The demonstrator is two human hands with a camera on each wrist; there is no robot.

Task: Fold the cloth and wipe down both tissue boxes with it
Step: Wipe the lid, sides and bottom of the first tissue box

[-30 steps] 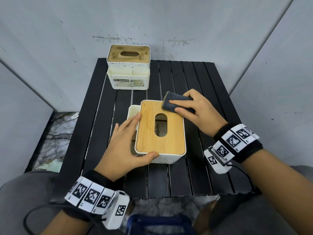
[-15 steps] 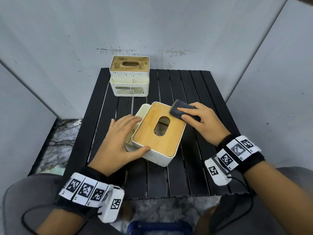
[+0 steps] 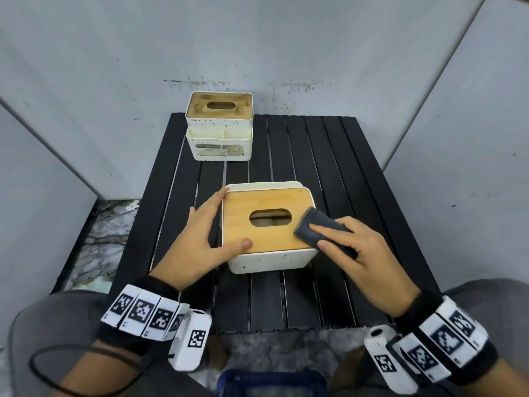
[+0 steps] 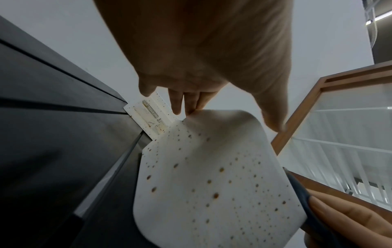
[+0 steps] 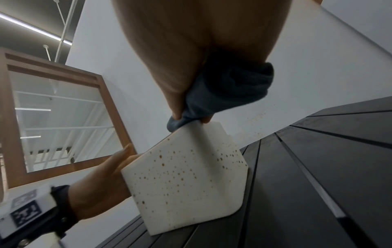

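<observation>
On the near tissue box (image 3: pixel 269 229), my right hand (image 3: pixel 363 250) gripped the folded cloth (image 3: pixel 320 227) against the lid's right edge, my left hand (image 3: pixel 197 242) bracing its left side, fingers straight; hard strokes risked skidding it across the table (image 3: pixel 329 156).

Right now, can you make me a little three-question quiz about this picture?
1. True or false: the right hand holds the folded cloth against the near tissue box.
2. Which hand steadies that box? A) left hand B) neither
3. Fill in: the far tissue box stands at the table's ____ edge.

Key: 1 true; 2 A; 3 far.
</observation>
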